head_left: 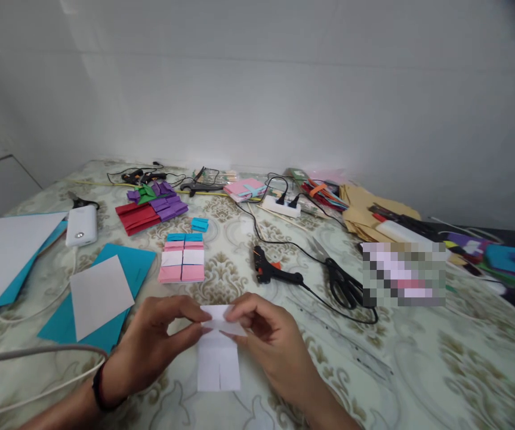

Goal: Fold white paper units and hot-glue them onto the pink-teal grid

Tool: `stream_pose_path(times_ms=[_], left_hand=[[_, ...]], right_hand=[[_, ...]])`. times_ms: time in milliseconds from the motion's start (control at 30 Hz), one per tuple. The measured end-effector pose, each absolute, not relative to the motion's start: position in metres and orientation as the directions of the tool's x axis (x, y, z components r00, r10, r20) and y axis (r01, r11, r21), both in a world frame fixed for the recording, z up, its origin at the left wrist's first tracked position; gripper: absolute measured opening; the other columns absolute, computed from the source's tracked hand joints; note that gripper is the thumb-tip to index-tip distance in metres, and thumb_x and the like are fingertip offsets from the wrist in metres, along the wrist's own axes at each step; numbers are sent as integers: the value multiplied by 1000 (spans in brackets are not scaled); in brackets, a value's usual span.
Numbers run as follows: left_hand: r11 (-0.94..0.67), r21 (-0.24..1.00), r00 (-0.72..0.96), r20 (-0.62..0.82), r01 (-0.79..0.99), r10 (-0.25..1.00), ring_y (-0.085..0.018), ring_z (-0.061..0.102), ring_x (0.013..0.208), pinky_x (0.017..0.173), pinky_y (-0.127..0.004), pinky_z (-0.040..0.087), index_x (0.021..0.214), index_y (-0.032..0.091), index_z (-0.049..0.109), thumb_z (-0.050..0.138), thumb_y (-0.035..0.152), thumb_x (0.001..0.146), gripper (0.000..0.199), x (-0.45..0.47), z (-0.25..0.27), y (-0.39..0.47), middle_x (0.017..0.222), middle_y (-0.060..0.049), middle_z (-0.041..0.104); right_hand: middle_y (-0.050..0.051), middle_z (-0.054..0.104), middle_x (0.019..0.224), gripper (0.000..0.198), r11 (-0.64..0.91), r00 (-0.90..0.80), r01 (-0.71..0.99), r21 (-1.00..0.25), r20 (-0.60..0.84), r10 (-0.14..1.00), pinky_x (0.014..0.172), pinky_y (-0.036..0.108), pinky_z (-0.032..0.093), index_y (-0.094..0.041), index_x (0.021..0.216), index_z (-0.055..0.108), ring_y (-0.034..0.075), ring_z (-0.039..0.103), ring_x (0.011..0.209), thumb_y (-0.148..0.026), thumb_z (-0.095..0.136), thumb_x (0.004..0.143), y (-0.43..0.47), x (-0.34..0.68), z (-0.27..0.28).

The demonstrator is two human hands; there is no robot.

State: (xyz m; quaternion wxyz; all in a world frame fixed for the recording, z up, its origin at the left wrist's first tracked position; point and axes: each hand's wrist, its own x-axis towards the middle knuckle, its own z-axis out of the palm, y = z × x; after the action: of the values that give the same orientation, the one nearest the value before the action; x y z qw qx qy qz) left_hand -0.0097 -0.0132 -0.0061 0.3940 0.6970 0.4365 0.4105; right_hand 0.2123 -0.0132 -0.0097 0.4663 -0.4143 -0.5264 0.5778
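A small white piece of folded paper (219,361) is near the front of the table, with a centre line down its lower half. My left hand (154,337) pinches its upper left edge between thumb and fingers. On the other side, my right hand (268,337) pinches the upper right part, where a flap is lifted and bent. Just beyond lies a stack of folded pink, white and blue paper pieces (182,272), with a small folded blue piece (200,224) behind it. A white paper sheet (102,297) rests on a blue sheet (125,263) to the left.
Right of my hands lie a black glue gun (275,270), black-handled scissors (344,280) and a clear ruler (351,346). Farther back are a white power strip (281,206) and folded red paper (137,218). At left sit a white power bank (82,226) and a looping cable (37,356).
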Motion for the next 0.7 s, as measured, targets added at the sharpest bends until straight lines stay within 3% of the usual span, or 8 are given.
stream_pose_path(times_ms=[233, 567, 700], left_hand=[[-232, 934, 201, 181, 271, 963, -13, 65, 61, 57, -18, 50, 73, 20, 72, 77, 33, 91, 22, 0, -2, -14, 67, 1, 73], [-135, 966, 235, 81, 220, 968, -14, 64, 65, 60, -20, 51, 76, 18, 71, 79, 34, 87, 22, 4, -8, -11, 70, -1, 71], [-122, 970, 224, 74, 211, 972, -14, 63, 66, 61, -21, 50, 77, 18, 71, 80, 36, 87, 22, 3, -10, -13, 71, -1, 71]], right_hand=[[-2, 56, 72, 27, -82, -218, -24, -996, -75, 973, 63, 28, 39, -20, 75, 63, 14, 50, 68, -39, 80, 83, -15, 206, -8], [-2, 54, 74, 39, -40, -225, -70, -997, -23, 974, 64, 27, 41, -21, 71, 51, 15, 49, 70, -42, 79, 86, -16, 203, -15], [-3, 53, 75, 31, -34, -195, -85, -996, -17, 981, 65, 26, 42, -22, 82, 58, 14, 49, 71, -42, 82, 84, -17, 202, -15]])
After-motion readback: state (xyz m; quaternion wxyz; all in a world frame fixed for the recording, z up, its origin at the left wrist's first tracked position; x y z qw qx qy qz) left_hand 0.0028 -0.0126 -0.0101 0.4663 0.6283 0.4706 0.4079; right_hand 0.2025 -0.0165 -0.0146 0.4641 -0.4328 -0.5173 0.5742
